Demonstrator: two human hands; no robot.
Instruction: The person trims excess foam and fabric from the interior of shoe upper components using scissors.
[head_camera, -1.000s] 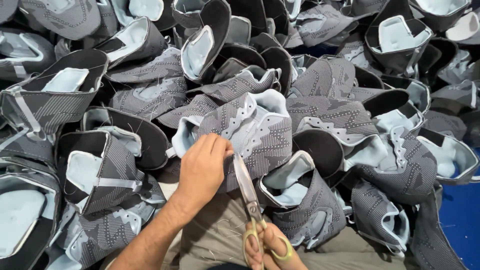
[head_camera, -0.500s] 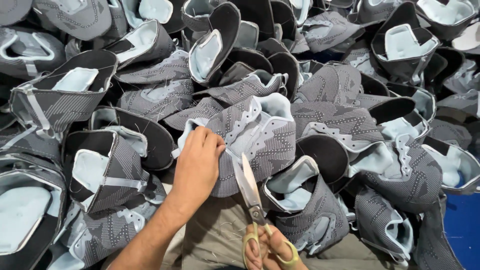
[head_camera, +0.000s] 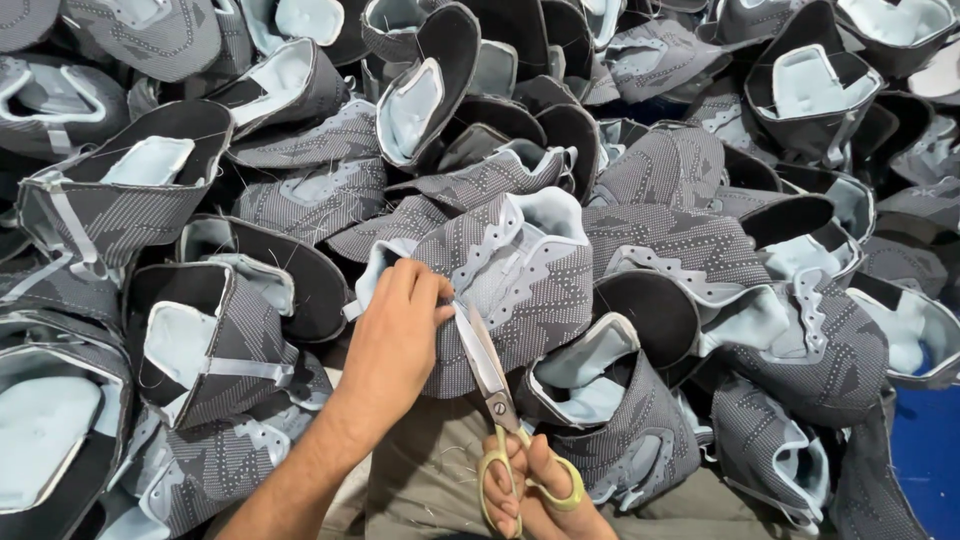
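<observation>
**Scissors at the edge of a grey shoe upper, amid a heap of the same**

The left hand (head_camera: 395, 335) pinches the near edge of a grey dotted shoe upper (head_camera: 520, 285), fingers closed together on the fabric with the thumb tucked beneath. The grip appears to pull the edge taut and lift it clear of the pile, so that the blades can meet it cleanly. The right hand (head_camera: 535, 490) sits just below and to the right of the left, its fingers threaded through the yellow loops of a pair of scissors (head_camera: 490, 385). The blades point up and away from the person, their tips right beside the left fingertips; they look nearly closed, though whether they are cutting fabric or a loose thread is too fine to tell. The two hands are near each other but not touching.

The held upper lies directly beyond the left hand, its pale blue lining (head_camera: 555, 215) turned up at the far end and a row of small eyelet holes running along its opening.

All around both hands, on every side, lie piled uppers (head_camera: 200, 330) of the same grey knit with pale blue padding, some collapsed, some standing open. Below the hands, a stretch of olive-grey cloth (head_camera: 430, 480), flecked with thread ends, shows beneath the wrists. At the far lower right of the right hand, a blue surface (head_camera: 925, 460) shows. No package, label or sign is visible anywhere.
</observation>
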